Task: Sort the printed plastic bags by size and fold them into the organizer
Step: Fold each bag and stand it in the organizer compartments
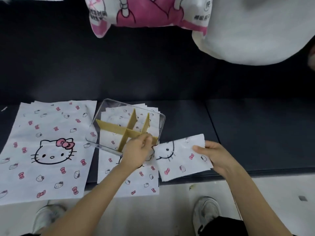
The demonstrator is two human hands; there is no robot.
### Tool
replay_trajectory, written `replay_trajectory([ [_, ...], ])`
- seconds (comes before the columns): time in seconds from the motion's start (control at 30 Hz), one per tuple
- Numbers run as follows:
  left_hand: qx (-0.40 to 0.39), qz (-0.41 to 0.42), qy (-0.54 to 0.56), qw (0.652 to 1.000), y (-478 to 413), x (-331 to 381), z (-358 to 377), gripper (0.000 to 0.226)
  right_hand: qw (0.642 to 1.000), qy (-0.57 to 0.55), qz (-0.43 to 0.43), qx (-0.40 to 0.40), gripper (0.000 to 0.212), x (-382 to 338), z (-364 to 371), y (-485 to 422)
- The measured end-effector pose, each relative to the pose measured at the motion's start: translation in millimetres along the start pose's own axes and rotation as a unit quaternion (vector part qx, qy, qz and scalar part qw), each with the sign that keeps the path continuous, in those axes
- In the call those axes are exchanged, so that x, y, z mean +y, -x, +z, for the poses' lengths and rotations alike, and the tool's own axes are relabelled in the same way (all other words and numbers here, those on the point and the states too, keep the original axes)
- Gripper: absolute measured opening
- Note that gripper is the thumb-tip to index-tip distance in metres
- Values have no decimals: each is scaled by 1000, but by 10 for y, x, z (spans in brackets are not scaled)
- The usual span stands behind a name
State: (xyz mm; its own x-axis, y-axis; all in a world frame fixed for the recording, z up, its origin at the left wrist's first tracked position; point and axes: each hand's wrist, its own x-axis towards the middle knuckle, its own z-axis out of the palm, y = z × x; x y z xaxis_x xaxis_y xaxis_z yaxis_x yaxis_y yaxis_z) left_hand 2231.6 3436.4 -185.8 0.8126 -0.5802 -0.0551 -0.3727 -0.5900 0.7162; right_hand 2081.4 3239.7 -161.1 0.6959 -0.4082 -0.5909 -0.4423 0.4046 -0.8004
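The folded bag [182, 159], white with pink bows and part of a cat face, lies right of centre, just beside the clear organizer [161, 123]. The right hand [216, 157] pinches its right edge. The left hand [136, 151] curls at its left corner, blurred; its grip cannot be told

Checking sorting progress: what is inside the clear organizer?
Only tan dividers show inside the organizer; printed bags seen through it lie underneath. The left hand covers its near right corner.
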Motion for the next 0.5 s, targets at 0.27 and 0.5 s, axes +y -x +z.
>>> replay_trajectory([
  [0.27, -239, -117, 285, 921, 83, -47, -520, 30, 963, 200, -3, -180, 20, -431, 790, -168],
  [0.5, -19, -189, 438, 879, 336, -217, -582, 18, 994, 48, -12, -96, 21, -16, 1134, 36],
])
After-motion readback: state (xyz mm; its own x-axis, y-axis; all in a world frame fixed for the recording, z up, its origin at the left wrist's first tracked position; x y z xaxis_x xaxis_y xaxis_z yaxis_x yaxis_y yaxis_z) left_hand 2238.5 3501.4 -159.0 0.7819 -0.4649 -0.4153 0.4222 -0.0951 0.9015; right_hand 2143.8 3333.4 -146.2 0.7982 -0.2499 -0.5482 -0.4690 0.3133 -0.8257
